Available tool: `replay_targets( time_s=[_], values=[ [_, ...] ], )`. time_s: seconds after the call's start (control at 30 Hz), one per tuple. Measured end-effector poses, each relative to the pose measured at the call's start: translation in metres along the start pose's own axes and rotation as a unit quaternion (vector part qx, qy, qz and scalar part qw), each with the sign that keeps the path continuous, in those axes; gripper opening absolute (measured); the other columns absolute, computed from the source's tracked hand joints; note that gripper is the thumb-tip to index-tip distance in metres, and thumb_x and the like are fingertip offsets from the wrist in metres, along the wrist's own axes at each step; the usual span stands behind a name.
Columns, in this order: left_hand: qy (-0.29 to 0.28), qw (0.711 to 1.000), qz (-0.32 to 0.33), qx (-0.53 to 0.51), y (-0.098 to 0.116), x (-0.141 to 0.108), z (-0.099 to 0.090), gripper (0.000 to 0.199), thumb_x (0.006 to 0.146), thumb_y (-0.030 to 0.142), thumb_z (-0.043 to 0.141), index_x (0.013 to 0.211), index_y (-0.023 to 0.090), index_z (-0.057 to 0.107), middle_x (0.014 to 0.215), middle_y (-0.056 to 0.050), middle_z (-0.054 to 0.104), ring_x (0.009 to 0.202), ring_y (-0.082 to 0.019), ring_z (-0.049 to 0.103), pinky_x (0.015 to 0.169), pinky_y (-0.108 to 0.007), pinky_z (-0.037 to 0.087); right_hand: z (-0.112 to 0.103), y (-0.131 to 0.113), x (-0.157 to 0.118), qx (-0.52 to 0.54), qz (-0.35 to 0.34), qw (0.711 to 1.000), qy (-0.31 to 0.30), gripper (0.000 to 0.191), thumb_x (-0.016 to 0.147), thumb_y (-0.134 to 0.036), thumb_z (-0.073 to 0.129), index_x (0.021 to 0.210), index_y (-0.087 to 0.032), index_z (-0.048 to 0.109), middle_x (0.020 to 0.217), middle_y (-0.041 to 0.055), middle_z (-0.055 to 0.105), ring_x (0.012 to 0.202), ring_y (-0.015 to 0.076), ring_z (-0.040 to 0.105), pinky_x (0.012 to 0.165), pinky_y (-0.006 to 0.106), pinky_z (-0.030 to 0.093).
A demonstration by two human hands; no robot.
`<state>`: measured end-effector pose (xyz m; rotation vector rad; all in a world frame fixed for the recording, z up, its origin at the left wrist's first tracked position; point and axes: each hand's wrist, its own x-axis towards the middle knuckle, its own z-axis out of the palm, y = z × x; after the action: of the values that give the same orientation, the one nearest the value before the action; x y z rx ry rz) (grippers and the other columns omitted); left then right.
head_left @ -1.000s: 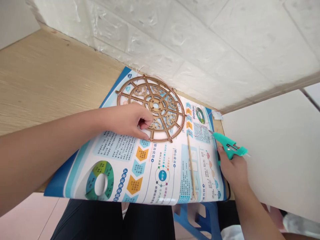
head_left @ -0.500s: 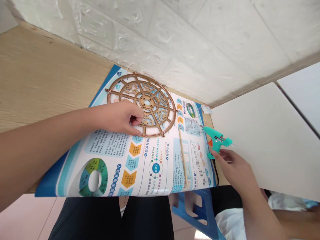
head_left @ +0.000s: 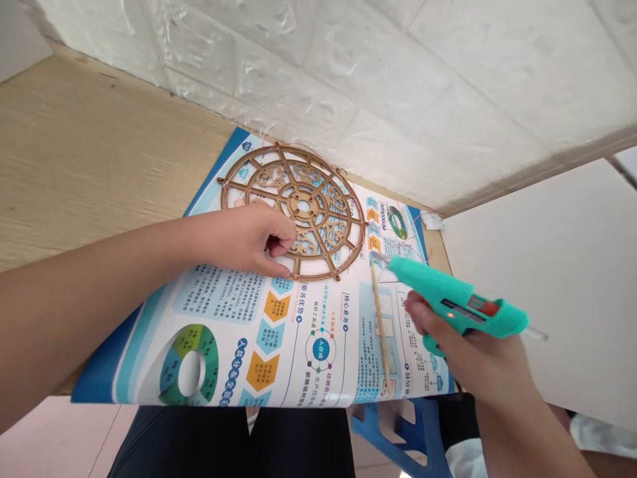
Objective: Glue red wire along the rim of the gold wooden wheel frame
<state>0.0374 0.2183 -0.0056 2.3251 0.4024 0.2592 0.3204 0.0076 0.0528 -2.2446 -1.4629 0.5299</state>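
A round brown openwork wheel (head_left: pixel 327 222) lies on a printed poster sheet (head_left: pixel 199 305). My left hand (head_left: pixel 259 240) rests over its lower left part, fingers curled, with thumb and fingertips at the outer ring near the wire along it. In my right hand (head_left: pixel 452 332) is a turquoise glue gun (head_left: pixel 428 275), its nozzle pointing left toward the wheel, apart from it. A small light glows on the gun's side. A thin wooden stick (head_left: pixel 381 325) lies on the poster below the nozzle.
Thin wires run from the wheel to a small white piece (head_left: pixel 432 221) at the poster's right corner. A white brick-patterned wall (head_left: pixel 348 79) stands behind the wooden table (head_left: pixel 99 159). Below are a blue stool (head_left: pixel 388 438) and another person's light clothing (head_left: pixel 468 458).
My right hand has closed around the glue gun and lifted it closer, with the nozzle now nearer the wheel. My left hand stays at the wheel. The view has shifted slightly.
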Motion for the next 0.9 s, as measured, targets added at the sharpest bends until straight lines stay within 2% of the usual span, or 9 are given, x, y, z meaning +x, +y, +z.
replay_targets(
  time_s=[0.07, 0.17, 0.33, 0.47, 0.7, 0.9],
  values=[
    [0.001, 1.000, 0.000, -0.001, 0.000, 0.000, 0.000, 0.036, 0.077, 0.029, 0.071, 0.060, 0.020, 0.041, 0.057, 0.007, 0.042, 0.057, -0.009, 0.037, 0.058, -0.027, 0.027, 0.010, -0.024, 0.004, 0.004, -0.083, 0.993, -0.088, 0.025, 0.091, -0.049, 0.067, 0.084, -0.025, 0.071, 0.076, 0.0028, 0.071, 0.065, 0.0187, 0.066, 0.054, 0.030, 0.050],
    [0.006, 1.000, -0.002, -0.005, -0.001, 0.000, 0.000, 0.036, 0.076, 0.028, 0.073, 0.060, 0.020, 0.041, 0.057, 0.008, 0.041, 0.056, -0.008, 0.037, 0.057, -0.027, 0.027, 0.024, -0.048, 0.017, -0.007, -0.156, 0.976, -0.153, 0.025, 0.095, -0.041, 0.062, 0.077, -0.023, 0.066, 0.074, 0.0017, 0.069, 0.065, 0.0178, 0.065, 0.055, 0.030, 0.049],
    [0.010, 1.000, -0.007, -0.006, -0.001, 0.001, 0.000, 0.039, 0.074, 0.025, 0.077, 0.059, 0.019, 0.042, 0.055, 0.008, 0.041, 0.055, -0.008, 0.037, 0.057, -0.028, 0.026, 0.031, -0.057, 0.026, -0.011, -0.144, 0.968, -0.204, 0.025, 0.096, -0.040, 0.060, 0.078, -0.024, 0.064, 0.077, 0.0025, 0.069, 0.071, 0.0204, 0.068, 0.055, 0.031, 0.051],
    [0.015, 1.000, -0.007, -0.001, -0.002, 0.001, 0.001, 0.041, 0.073, 0.025, 0.079, 0.058, 0.019, 0.041, 0.054, 0.008, 0.040, 0.055, -0.008, 0.036, 0.057, -0.029, 0.025, 0.033, -0.060, 0.024, -0.009, -0.135, 0.967, -0.217, 0.025, 0.095, -0.041, 0.062, 0.077, -0.024, 0.063, 0.071, 0.0021, 0.065, 0.078, 0.0243, 0.070, 0.059, 0.033, 0.053],
    [0.009, 1.000, -0.011, 0.004, -0.005, 0.001, 0.003, 0.040, 0.073, 0.028, 0.079, 0.059, 0.020, 0.043, 0.056, 0.007, 0.042, 0.057, -0.009, 0.036, 0.059, -0.031, 0.023, 0.036, -0.062, 0.025, -0.018, -0.158, 0.962, -0.221, 0.021, 0.095, -0.039, 0.064, 0.081, -0.024, 0.067, 0.080, 0.0029, 0.070, 0.076, 0.0233, 0.069, 0.063, 0.035, 0.055],
    [0.003, 1.000, -0.017, 0.008, -0.005, 0.002, 0.002, 0.040, 0.073, 0.029, 0.079, 0.059, 0.020, 0.043, 0.055, 0.007, 0.043, 0.057, -0.010, 0.036, 0.061, -0.032, 0.022, 0.037, -0.064, 0.026, -0.043, -0.182, 0.958, -0.218, 0.020, 0.096, -0.036, 0.060, 0.085, -0.023, 0.071, 0.083, 0.0037, 0.073, 0.076, 0.0229, 0.071, 0.059, 0.033, 0.052]
  ],
)
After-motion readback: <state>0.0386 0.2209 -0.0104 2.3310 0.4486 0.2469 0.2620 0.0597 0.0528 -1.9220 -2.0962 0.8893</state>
